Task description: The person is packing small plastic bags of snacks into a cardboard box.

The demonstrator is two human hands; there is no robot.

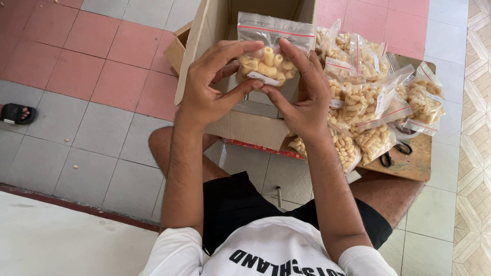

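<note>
Both hands, left and right, pinch the snack bag over the box; fingers should grip evenly along its seal.

Both forearms are raised toward twelve o'clock; the left hand and right hand are curled inward, fingertips pinched together.

Cardboard box top cut off by upper edge, scissors partly under snack bags, sandalled foot cropped at left

clear zip bag | pale tube snacks inside | upright, above open box
</note>
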